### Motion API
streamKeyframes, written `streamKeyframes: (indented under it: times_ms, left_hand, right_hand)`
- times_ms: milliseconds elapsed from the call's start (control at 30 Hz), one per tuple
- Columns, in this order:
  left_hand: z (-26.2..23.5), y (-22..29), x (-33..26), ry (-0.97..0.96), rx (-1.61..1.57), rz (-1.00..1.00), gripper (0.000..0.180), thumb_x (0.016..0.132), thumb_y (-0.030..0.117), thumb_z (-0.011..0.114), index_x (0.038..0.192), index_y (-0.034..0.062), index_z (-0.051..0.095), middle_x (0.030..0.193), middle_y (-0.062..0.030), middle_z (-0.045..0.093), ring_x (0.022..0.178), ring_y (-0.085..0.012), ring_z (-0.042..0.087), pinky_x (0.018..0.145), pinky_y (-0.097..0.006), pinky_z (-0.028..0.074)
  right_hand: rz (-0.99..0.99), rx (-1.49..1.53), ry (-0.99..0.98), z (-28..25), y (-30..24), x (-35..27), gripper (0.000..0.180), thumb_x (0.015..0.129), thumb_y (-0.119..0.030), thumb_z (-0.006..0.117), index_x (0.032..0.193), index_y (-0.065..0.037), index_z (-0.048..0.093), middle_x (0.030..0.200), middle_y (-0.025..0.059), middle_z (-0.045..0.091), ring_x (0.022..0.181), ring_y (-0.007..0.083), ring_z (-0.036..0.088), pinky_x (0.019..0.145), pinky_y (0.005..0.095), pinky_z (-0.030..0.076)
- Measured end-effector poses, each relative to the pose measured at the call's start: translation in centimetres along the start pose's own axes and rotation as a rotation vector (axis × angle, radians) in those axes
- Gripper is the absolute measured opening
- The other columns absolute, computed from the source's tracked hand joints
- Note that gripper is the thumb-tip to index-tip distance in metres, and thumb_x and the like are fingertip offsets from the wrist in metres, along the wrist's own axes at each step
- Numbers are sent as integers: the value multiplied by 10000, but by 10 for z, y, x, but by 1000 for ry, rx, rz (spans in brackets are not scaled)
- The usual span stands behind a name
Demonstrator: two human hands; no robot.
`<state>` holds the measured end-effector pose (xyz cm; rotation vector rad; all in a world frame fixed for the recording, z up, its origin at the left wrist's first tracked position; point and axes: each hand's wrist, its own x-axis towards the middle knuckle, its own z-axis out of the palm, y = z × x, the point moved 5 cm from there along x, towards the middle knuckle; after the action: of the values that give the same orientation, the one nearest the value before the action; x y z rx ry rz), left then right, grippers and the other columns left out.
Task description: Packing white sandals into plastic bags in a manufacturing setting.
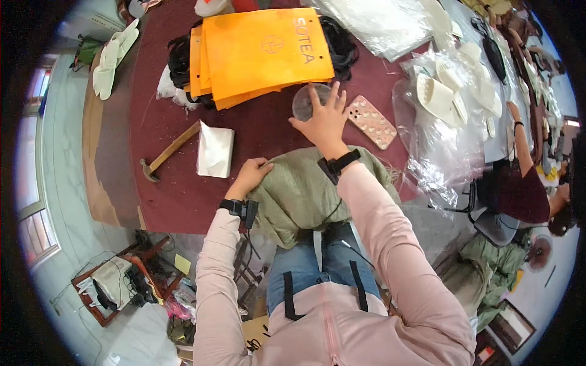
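While the left hand (249,175) pinches green sacking (305,192), the right hand (323,119), seemingly spread, covers a clear cup (305,100).

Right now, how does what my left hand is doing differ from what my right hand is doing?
The left hand is curled, gripping the edge of the green woven sack near the table edge; the right hand is spread flat, reaching farther out over the clear round container. The left hand sits close to your body, and the right hand lies beside the orange bags. Both wear black wrist straps and pink sleeves.
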<state>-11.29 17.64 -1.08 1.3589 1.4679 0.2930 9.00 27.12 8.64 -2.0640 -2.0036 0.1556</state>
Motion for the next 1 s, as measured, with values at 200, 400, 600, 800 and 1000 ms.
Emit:
streamKeyframes:
  times_ms: [200, 400, 600, 800, 1000]
  left_hand:
    - [-5, -4, 2, -56, -127, -144, 271, 817, 252, 621, 824, -19, 636, 666, -43, 590, 623, -103, 503, 590, -282, 424]
    - [-17, -38, -4, 99, -76, 299, 272, 836, 226, 568, 965, -5, 631, 769, -93, 660, 711, -144, 603, 661, -307, 480]
    - [-18, -21, -33, -351, -659, -412, 263, 867, 124, 493, 1028, -56, 596, 964, -81, 634, 831, -171, 607, 746, -296, 489]
    - [-29, -49, -53, -102, -524, -324, 267, 868, 150, 530, 1069, -22, 567, 932, -61, 618, 790, -140, 578, 701, -267, 459]
    - [-50, 21, -101, 518, 377, 209, 283, 821, 72, 522, 1101, 29, 532, 912, -148, 590, 854, -314, 561, 785, -374, 431]
  right_hand:
    - [-121, 267, 142, -15, -3, -3, 839, 520, -305, 751, 1290, -207, 433, 1230, 259, 362, 1048, 460, 393, 840, 501, 400]
    - [-315, 386, -209, -41, -108, -84, 881, 475, -273, 751, 1295, -240, 431, 1286, 242, 323, 1107, 441, 357, 893, 506, 357]
    - [-230, 285, -250, -4, -95, -108, 901, 510, -293, 751, 1330, -265, 380, 1323, 247, 294, 1109, 454, 342, 797, 523, 372]
    - [-239, 265, -295, 15, -92, -139, 898, 542, -378, 738, 1348, -290, 352, 1373, 245, 249, 1181, 449, 311, 853, 542, 344]
    - [-201, 471, -173, -18, -55, -114, 809, 650, -396, 695, 1347, -162, 357, 1401, 257, 224, 1274, 454, 223, 993, 573, 230]
